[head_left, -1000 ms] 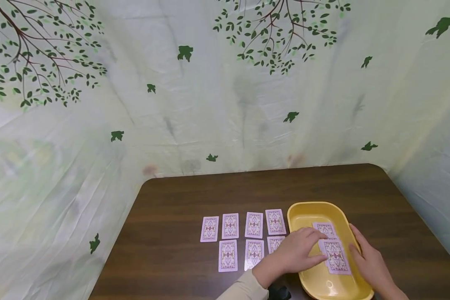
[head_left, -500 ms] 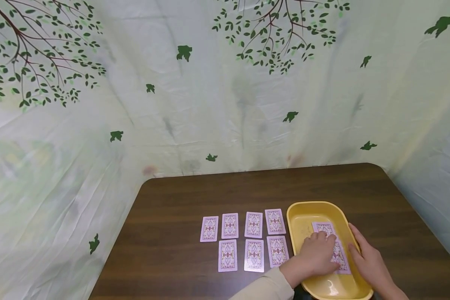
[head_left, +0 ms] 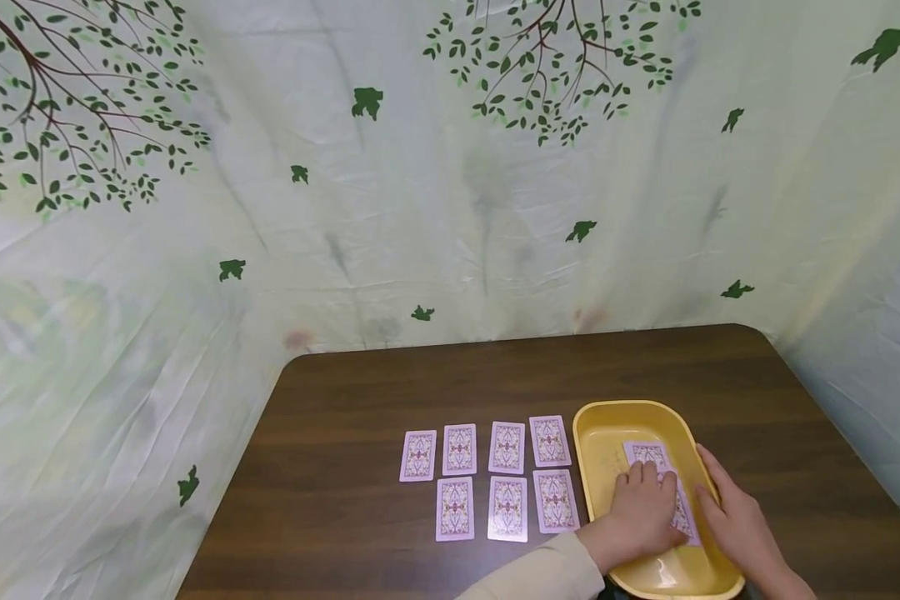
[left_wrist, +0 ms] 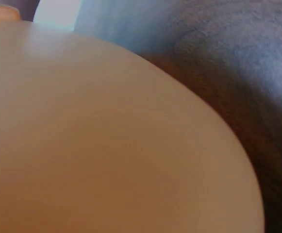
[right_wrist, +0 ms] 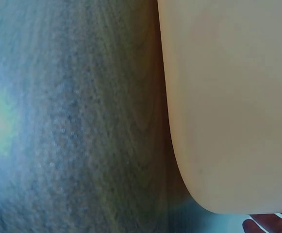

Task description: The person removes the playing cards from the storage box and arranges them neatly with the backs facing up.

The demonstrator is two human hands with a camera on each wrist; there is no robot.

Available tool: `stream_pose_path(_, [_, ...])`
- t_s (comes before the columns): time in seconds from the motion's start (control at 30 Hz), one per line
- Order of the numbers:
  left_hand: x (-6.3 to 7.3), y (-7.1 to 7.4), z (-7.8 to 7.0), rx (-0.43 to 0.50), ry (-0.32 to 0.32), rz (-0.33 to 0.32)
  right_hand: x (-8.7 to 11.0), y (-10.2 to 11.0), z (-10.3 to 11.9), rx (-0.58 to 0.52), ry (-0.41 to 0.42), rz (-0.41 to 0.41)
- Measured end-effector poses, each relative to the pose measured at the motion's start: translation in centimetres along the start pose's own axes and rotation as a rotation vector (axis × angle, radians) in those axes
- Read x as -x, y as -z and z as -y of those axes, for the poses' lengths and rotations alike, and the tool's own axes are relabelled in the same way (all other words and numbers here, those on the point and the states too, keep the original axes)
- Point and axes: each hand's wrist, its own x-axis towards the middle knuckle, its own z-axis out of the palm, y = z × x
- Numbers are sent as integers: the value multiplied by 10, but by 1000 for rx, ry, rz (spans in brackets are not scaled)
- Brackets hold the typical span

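A yellow tray [head_left: 598, 433] stands at the right of the table with purple-patterned playing cards lying face down in it. My left hand [head_left: 641, 510] reaches over its left rim and grips a playing card [head_left: 684, 518] between bent fingers and thumb, covering most of it. Just beyond shows the upper part of another card [head_left: 645, 451]. With my right hand [head_left: 741, 529] I hold the tray's right rim, thumb on the near side of it. Both wrist views are largely filled by the tray's outer wall [left_wrist: 121, 145]; fingertips [right_wrist: 272, 224] show in the right one's bottom corner.
Several face-down cards [head_left: 460, 450] lie in two rows on the brown table [head_left: 330, 517], left of the tray. The nearest card [head_left: 557, 500] lies close to the tray's left rim. A patterned cloth [head_left: 390, 250] hangs behind the table.
My left hand has moved right and over the nearer card in the tray, uncovering a table card behind the wrist. The right hand stays on the rim.
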Motion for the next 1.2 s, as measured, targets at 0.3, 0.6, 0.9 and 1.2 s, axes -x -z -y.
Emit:
stream_pose_path(0.3, [0, -4, -2, -26, 0, -19, 0, 0, 2, -5, 20, -13])
stream_pose_path(0.6, [1, -3, 0, 16, -68, 5, 0, 0, 2, -11, -11, 6])
stream_pose_path(0.9, [1, -3, 0, -7, -86, -25, 1, 1, 3, -12, -22, 3])
stream_pose_path(1.2, [-1, -5, 0, 54, -66, -43, 1, 1, 2, -5, -26, 12])
